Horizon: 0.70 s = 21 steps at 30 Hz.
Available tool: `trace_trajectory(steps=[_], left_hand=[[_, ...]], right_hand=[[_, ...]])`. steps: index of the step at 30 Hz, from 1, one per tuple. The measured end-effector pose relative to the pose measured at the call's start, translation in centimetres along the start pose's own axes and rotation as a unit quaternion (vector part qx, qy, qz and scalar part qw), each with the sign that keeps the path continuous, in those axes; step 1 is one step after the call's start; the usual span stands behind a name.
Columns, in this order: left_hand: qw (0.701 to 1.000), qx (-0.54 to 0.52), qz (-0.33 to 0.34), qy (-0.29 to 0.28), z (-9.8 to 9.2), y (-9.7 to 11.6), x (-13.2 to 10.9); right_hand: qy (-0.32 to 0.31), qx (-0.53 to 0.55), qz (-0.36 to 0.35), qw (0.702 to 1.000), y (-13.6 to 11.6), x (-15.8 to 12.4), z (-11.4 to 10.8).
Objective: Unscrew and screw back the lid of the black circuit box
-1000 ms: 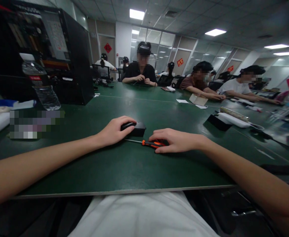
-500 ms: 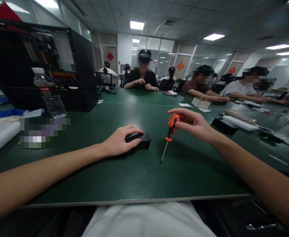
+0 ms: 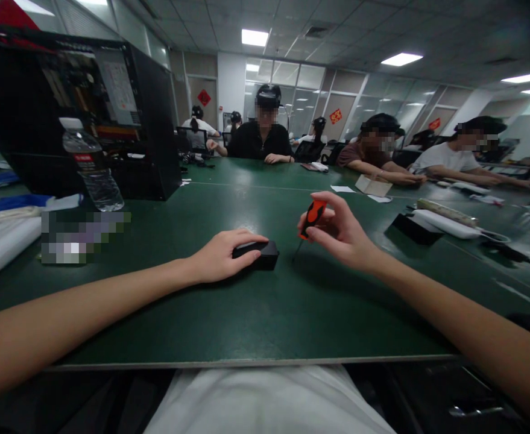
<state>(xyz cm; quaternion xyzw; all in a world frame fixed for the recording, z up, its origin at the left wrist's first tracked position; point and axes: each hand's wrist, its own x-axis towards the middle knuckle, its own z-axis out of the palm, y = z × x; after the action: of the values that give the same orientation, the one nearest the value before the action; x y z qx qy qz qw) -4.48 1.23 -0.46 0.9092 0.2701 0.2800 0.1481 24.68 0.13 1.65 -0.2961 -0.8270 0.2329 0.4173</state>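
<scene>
A small black box (image 3: 265, 255) lies on the green table (image 3: 255, 313) in front of me. My left hand (image 3: 222, 256) rests on it, fingers curled over its top and near side. Just to the right, my right hand (image 3: 337, 232) is raised above the table and pinches the orange-and-black handle of a screwdriver (image 3: 312, 217). The thin shaft points down and to the left, its tip close to the table beside the box.
A water bottle (image 3: 93, 169) and an open black computer case (image 3: 79, 108) stand at the left. White items (image 3: 2, 244) lie at the left edge. A black pad and white power strip (image 3: 445, 223) sit at the right. Several people sit along the far side.
My right hand picked the screwdriver up from the table, lifted it, and has now drawn it closer to the box with the shaft tilted down. The left hand stayed on the box.
</scene>
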Motion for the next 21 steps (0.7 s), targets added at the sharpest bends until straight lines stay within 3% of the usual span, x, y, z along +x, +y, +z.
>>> trace_trajectory(steps=[3,11,16,21], left_hand=[[1.000,0.000,0.004,-0.003,0.0,-0.1,0.0],[1.000,0.007,0.007,-0.011,-0.1,-0.2,0.1],[1.000,0.010,0.006,-0.007,-0.1,-0.2,0.1],[1.000,0.010,0.006,-0.004,-0.1,-0.3,0.1]], right_hand=[[-0.029,0.016,0.023,0.999,0.3,0.3,0.0],[0.008,0.030,0.067,0.997,1.5,0.3,0.0],[-0.178,-0.046,0.026,0.983,1.3,-0.6,2.5],[-0.157,-0.156,-0.038,0.975,-0.1,-0.9,4.4]])
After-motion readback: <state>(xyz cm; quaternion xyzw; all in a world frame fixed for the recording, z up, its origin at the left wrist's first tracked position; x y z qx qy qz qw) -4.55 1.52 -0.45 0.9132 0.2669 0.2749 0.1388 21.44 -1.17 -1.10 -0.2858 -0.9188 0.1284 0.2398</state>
